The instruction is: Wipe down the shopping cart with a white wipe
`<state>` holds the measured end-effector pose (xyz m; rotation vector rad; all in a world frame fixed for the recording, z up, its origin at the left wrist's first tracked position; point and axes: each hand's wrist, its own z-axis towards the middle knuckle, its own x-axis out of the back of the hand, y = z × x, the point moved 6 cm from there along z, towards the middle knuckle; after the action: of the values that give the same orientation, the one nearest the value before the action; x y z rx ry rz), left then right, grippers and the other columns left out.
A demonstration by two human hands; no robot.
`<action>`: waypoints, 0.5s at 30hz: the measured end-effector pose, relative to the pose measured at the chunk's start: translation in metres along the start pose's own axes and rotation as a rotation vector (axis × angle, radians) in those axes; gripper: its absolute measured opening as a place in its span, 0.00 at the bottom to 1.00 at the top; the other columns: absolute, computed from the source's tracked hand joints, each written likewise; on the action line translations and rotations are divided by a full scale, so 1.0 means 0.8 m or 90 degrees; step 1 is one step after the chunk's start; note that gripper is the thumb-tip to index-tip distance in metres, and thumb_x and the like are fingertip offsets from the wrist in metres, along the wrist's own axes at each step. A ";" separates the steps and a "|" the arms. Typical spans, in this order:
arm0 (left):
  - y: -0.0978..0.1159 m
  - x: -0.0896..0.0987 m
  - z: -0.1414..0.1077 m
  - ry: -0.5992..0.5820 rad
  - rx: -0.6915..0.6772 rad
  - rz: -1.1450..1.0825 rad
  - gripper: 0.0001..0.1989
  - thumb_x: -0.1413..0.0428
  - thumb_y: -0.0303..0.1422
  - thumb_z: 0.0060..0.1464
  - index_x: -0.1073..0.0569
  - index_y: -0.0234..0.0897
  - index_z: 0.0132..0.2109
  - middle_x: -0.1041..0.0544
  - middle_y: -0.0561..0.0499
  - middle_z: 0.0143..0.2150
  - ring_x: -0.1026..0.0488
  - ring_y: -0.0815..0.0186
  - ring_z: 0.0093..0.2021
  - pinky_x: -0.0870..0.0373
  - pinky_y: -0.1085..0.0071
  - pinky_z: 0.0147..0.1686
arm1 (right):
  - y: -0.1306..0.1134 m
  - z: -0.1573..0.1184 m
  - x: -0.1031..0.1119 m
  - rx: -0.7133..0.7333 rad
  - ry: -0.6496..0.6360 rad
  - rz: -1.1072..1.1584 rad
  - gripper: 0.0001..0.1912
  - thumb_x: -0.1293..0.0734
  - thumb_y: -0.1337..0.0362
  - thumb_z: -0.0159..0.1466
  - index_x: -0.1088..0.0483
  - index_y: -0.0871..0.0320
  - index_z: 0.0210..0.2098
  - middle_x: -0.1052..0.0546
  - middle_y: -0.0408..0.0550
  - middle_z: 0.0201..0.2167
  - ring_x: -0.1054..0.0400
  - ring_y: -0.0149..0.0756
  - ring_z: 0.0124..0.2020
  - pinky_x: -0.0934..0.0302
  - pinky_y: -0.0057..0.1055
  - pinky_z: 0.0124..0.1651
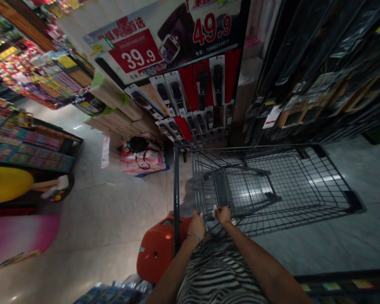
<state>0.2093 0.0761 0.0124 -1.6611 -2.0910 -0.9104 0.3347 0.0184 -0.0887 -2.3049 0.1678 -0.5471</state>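
Note:
A grey wire shopping cart (291, 181) stands sideways before me, with bare mesh showing inside. My right hand (223, 215) is closed over the cart's near side, and a small crumpled white piece (214, 212), like tissue, sticks out of its fingers. Beside it, my left hand (196, 226) has its fingers curled at the wires by the handle end; what they hold, if anything, is hidden. A thin bracelet circles the left wrist. The cart's dark handle bar (176, 198) runs just left of that hand. An orange plastic stool-like object (156, 249) sits under the bar.
Packaged belts (202, 88) hang on a rack behind the cart, below a price sign (136, 52). Pink packages (142, 158) lie on the floor by the rack. Shelves of boxed goods (34, 145) stand left, above a pink-white board (25, 236). Dark wrapped goods (319, 63) fill the right back.

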 end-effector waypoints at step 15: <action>-0.001 0.003 -0.003 0.015 0.006 0.001 0.17 0.47 0.41 0.60 0.32 0.35 0.51 0.26 0.48 0.45 0.26 0.65 0.41 0.26 0.62 0.41 | -0.021 -0.013 -0.019 0.063 0.018 0.059 0.16 0.36 0.56 0.65 0.32 0.59 0.49 0.27 0.49 0.47 0.30 0.36 0.44 0.32 0.40 0.47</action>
<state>0.2080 0.0761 0.0152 -1.6398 -2.0751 -0.9135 0.3158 0.0273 -0.0754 -2.1824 0.2538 -0.5284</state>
